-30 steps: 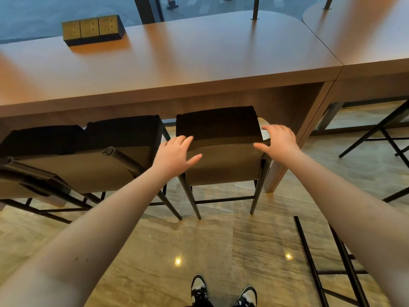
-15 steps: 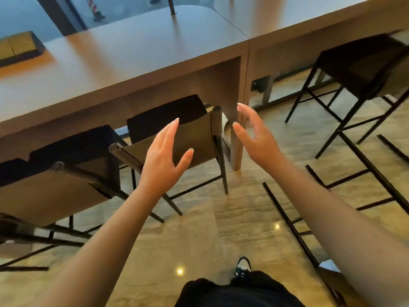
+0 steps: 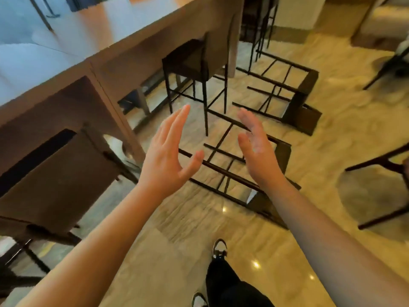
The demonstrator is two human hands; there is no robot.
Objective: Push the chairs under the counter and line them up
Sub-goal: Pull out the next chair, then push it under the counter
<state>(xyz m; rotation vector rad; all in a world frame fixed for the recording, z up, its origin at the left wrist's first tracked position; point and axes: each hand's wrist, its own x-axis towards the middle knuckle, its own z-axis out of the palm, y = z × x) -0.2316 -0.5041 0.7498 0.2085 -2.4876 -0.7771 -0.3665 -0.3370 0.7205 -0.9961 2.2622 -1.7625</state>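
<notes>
My left hand (image 3: 170, 149) and my right hand (image 3: 254, 145) are raised in mid air, palms facing each other, fingers spread, holding nothing. Under them a dark-framed bar chair (image 3: 272, 173) lies tipped over on the floor, legs pointing left. A second tipped chair (image 3: 303, 103) lies farther back. One chair (image 3: 190, 63) stands upright, partly under the wooden counter (image 3: 132, 47). At the left a tan-backed chair (image 3: 57, 178) sits tucked against the counter.
The counter runs diagonally from lower left to upper right. Legs of other furniture (image 3: 380, 165) show at the right edge. Glossy tan stone floor (image 3: 177, 251) stretches in front of me. My shoes and dark trousers (image 3: 223, 282) are at the bottom.
The view has swung to the right, away from the tucked chair. Both hands left that chair's back and now hover open over the fallen chair.
</notes>
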